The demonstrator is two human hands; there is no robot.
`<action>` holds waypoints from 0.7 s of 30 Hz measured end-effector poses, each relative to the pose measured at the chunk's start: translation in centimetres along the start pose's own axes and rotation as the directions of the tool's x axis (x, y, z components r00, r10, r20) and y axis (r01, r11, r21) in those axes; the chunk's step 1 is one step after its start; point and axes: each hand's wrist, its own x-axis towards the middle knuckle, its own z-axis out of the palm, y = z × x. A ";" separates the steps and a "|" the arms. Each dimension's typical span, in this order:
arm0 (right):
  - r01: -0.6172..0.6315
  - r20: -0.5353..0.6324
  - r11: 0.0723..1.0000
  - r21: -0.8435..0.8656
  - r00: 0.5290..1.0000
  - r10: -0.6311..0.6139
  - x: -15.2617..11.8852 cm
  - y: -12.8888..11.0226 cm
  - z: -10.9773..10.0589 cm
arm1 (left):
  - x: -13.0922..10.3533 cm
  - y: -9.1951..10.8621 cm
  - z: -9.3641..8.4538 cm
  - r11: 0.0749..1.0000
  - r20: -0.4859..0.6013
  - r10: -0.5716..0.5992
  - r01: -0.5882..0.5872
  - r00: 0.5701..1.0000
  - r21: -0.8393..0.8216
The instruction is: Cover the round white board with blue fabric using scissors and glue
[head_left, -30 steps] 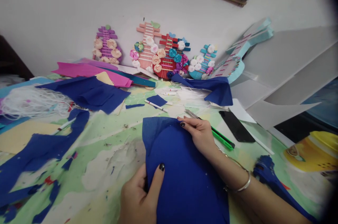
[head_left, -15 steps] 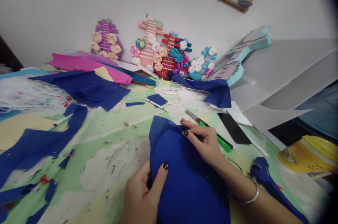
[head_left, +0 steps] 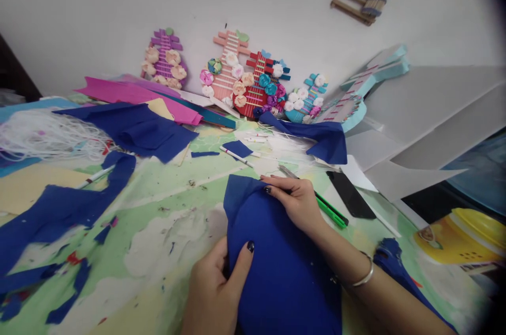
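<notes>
A rounded board covered in dark blue paper (head_left: 284,272) is held low in front of me, tilted toward me. My left hand (head_left: 221,282) grips its left edge, thumb on the front and the other fingers behind, out of sight. With my right hand (head_left: 294,198) I pinch the paper at the top edge between thumb and fingers. A loose flap (head_left: 239,190) of the same paper sticks up past the rounded top left. Just beyond my right hand lies a green utility knife (head_left: 330,209), partly covered by the hand. A black phone (head_left: 351,194) rests to its right.
Blue paper scraps (head_left: 55,214) and white string (head_left: 51,135) lie on the left. Several flower-decorated paper instruments (head_left: 231,71) lean on the back wall. A yellow tub (head_left: 462,235) stands at right, near a dark blue tool-like object (head_left: 395,266). A marker (head_left: 236,156) lies ahead.
My right hand has slid a little left along the top edge, its fingers closer to the flap. The left hand keeps its grip. The view has shifted slightly.
</notes>
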 end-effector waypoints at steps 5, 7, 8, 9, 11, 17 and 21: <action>0.065 -0.003 0.996 0.055 0.998 -0.064 -0.9 0.6 -0.1 | 0.0 0.0 0.1 0.999 0.002 0.007 -0.007 1.000 0.041; 0.092 0.007 0.995 0.028 0.996 -0.092 -1.2 0.8 -0.1 | 0.0 0.0 0.0 0.999 0.013 0.019 -0.019 1.000 0.048; 0.105 0.020 0.994 0.003 0.994 -0.105 -1.3 0.8 -0.1 | 0.0 0.0 0.1 0.999 0.018 0.025 -0.026 1.000 0.045; 0.120 0.039 0.992 -0.032 0.992 -0.119 -1.4 0.8 -0.1 | 0.0 0.1 0.1 0.999 0.027 0.027 -0.028 0.999 0.036; 0.166 0.092 0.977 -0.134 0.984 -0.155 -1.8 0.6 -0.2 | -0.1 0.1 0.1 1.000 0.051 0.019 -0.019 0.999 0.002; 0.345 0.267 0.857 -0.382 0.929 -0.255 -4.0 -0.7 -0.7 | 0.1 0.1 0.1 0.995 0.053 -0.004 0.009 0.999 -0.097; 0.344 0.292 0.887 -0.309 0.922 -0.256 -5.3 -1.9 -2.0 | 0.2 0.4 0.0 0.994 0.070 -0.028 0.035 0.997 -0.103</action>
